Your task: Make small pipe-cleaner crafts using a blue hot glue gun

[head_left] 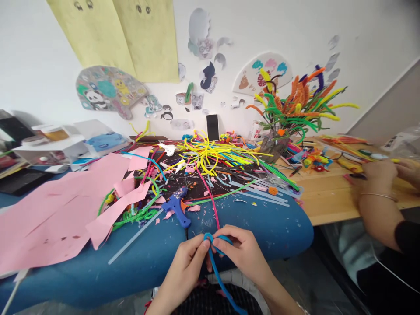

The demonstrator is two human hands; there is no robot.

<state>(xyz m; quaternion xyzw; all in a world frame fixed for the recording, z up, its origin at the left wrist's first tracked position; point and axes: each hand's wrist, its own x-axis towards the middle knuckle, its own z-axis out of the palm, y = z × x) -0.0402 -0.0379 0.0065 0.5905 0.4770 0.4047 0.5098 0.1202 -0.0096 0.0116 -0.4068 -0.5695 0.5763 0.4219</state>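
Note:
A blue pipe cleaner is held in front of me, just past the table's near edge. My left hand pinches it where it bends into a small loop. Close beside, my right hand grips another curled part between thumb and fingers. One long end hangs down toward my lap. Beyond my hands, a blue glue gun lies on the table with a clear glue stick in its back end. A pink pipe cleaner stretches from the pile toward my fingers.
Yellow pipe cleaners are heaped at the back. Pink paper sheets cover the left of the blue tabletop. Several glue sticks lie right of centre. A vase holds pipe-cleaner flowers. Another person's hand works at the wooden table on the right.

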